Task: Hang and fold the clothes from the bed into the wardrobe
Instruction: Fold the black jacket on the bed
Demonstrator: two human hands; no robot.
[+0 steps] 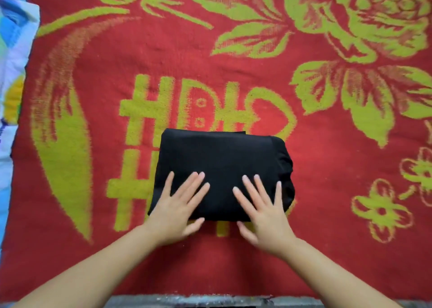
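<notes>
Centrally, a black cloth garment folded into a thick rectangle (222,167) lies on the red woven bedspread with yellow-green flowers and lettering (304,125). Left hand (177,208) rests flat on the garment's near-left part, fingers straight and spread, thumb at the near edge. Right hand (263,210) lies flat on the near-right part, fingers likewise spread. Neither hand grips anything. Pale blue patterned bedding (14,62) shows at far left. Grey edge (210,301) runs along the bottom.
</notes>
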